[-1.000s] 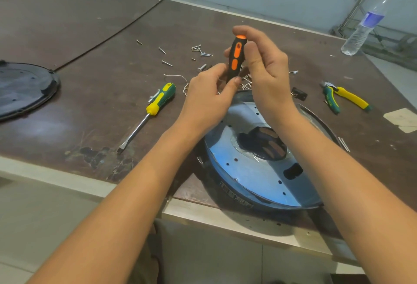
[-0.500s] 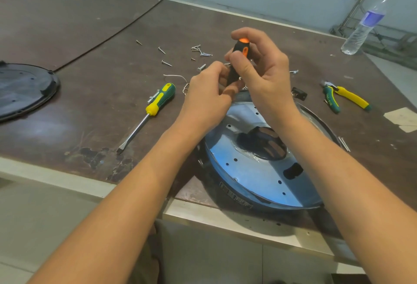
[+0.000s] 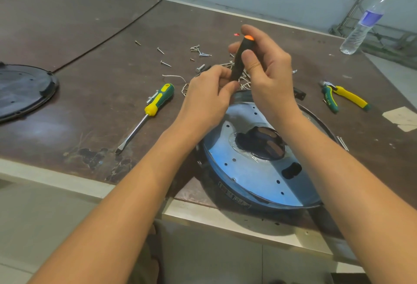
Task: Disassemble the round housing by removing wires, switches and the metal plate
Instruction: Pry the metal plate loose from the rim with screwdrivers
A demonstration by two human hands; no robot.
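Left of the blue-sheened metal plate lies a green-and-yellow flathead screwdriver; right of it, yellow-and-green pliers; beyond it, an orange-capped black screwdriver over the dark brown table.

Screwdriver w/ orange cap: only the black handle shows. Shaft & tip are hidden behind the left hand, which pinches its lower end; the right hand grips the top. Both forearms cut off at btm edge. Far rim of the round housing & back of its metal plate are covered by the wrists. Label on housing's near rim: lettering too blurred to read. Screw pile partly behind the hands, count unclear. Small black part half hidden by the right wrist. Dark round cover cut by left edge. Paper scrap cut by right edge. Print on bottle & pliers too small to read.
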